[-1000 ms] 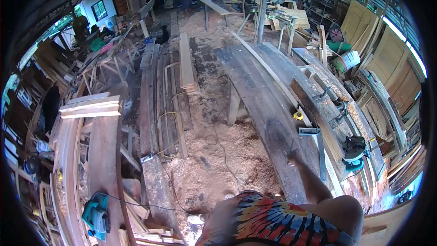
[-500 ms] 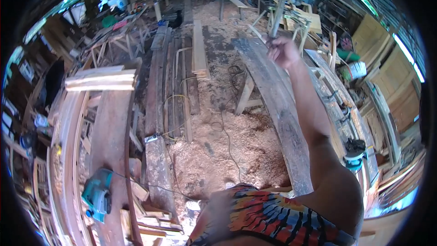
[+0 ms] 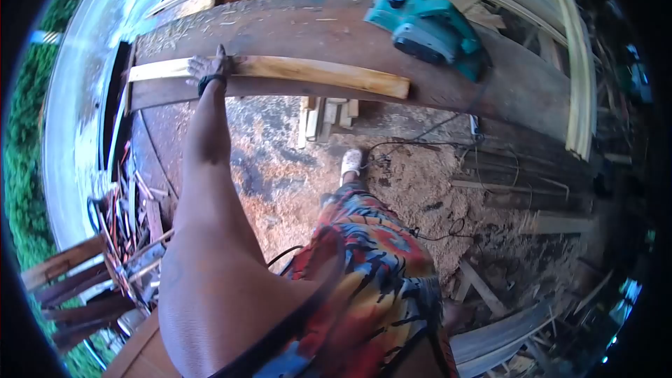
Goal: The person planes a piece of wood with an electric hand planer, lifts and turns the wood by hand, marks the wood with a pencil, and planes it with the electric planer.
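Observation:
My left hand (image 3: 208,68), with a dark band at its wrist, rests on a long pale board (image 3: 315,74). Its fingers are spread over the wood near the board's left part, and the thumb points away from me. The board lies along the near edge of a wide brown plank (image 3: 294,28). Farther right on that plank sits a teal power planer (image 3: 430,31), apart from my hand. My right hand is out of view.
Short wood pieces (image 3: 325,117) lie below the plank's near edge. A black cord (image 3: 434,129) runs over shavings on the floor (image 3: 280,168). Pale strips (image 3: 579,77) cross the plank's right end. Scrap wood (image 3: 136,217) is piled at left.
The view has swung from the long workshop aisle to the plank with the planer. My right hand, first at the dark bench and then raised, has left view. My left hand now shows on the pale board.

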The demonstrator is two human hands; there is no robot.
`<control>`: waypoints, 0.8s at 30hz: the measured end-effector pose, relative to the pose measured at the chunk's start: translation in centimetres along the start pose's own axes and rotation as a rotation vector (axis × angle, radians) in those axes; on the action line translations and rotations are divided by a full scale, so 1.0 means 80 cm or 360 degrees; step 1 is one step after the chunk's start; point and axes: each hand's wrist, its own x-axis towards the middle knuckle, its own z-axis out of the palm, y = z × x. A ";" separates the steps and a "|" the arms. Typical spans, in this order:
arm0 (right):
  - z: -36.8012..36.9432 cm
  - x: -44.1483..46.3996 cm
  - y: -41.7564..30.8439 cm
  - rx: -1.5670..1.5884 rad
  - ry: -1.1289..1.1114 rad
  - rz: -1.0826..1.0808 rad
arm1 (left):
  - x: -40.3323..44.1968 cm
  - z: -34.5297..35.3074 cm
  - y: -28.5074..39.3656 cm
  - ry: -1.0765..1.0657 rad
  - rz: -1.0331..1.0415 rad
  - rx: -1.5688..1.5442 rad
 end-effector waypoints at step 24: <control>0.266 0.123 -0.380 0.0098 0.0227 -0.0835 | -0.218 0.047 0.060 0.0144 0.0593 -0.0128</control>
